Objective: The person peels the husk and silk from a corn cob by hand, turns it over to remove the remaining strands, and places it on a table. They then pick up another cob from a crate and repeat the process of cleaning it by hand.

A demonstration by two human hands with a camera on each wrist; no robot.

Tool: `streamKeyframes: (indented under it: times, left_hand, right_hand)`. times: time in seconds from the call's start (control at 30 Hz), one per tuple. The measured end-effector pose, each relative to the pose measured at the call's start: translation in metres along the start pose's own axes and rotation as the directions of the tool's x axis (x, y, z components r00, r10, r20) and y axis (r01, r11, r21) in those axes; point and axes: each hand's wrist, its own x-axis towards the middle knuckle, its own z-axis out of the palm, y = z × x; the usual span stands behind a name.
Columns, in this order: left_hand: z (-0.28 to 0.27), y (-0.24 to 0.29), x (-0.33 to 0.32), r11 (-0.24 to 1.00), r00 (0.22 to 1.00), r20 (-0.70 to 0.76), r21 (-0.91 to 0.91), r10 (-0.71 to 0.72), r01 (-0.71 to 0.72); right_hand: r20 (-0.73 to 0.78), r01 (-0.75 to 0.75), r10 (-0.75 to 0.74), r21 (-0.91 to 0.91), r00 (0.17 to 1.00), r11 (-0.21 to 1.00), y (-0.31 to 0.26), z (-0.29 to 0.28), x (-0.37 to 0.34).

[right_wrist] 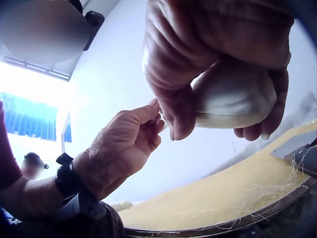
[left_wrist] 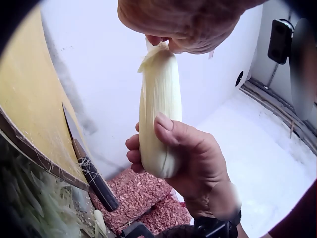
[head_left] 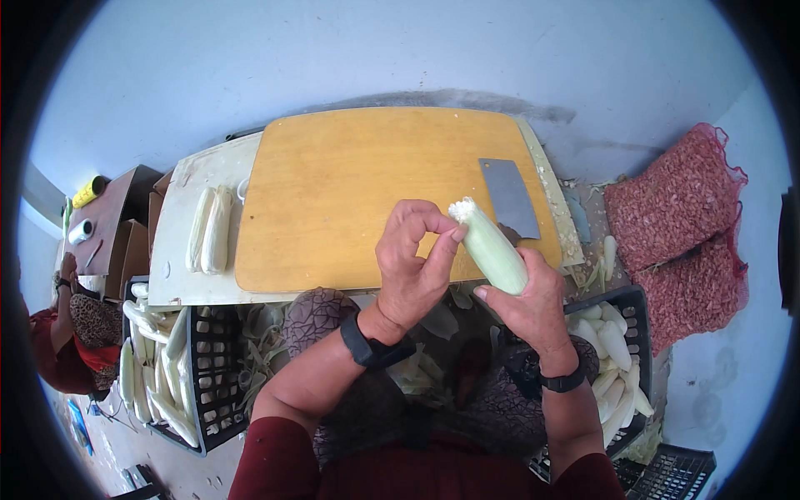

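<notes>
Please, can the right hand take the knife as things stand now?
Probably not yet: the right hand grips the corn. Once free, the way looks clear: the knife lies nearby, handle over the board's edge.

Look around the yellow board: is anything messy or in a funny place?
Yes. The cleaver's handle pokes out past the edge of the yellow board, so it could perhaps get bumped. Loose corn husks are heaped below the board too, which looks messy.

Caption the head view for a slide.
Right hand grips a corn ear, left hand pinches at its end; cleaver on yellow board.
</notes>
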Motion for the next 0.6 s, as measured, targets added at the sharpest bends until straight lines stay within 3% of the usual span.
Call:
streamKeyframes:
  times: [0.2,0.6]
  left_hand:
    - [0.0022,0.0022,-0.0054,0.994,0.993,0.025,-0.01,0.111,-0.111]
    - [-0.0001,0.0094,-0.0038,0.995,0.998,0.053,-0.096,0.039,-0.034]
  right_hand:
    - [0.032,-0.039,0.038,0.05,0.999,0.998,0.0001,0.0003,0.0005]
    - [0.105,-0.062,0.038,0.23,0.994,0.971,0.0053,0.0032,0.0012]
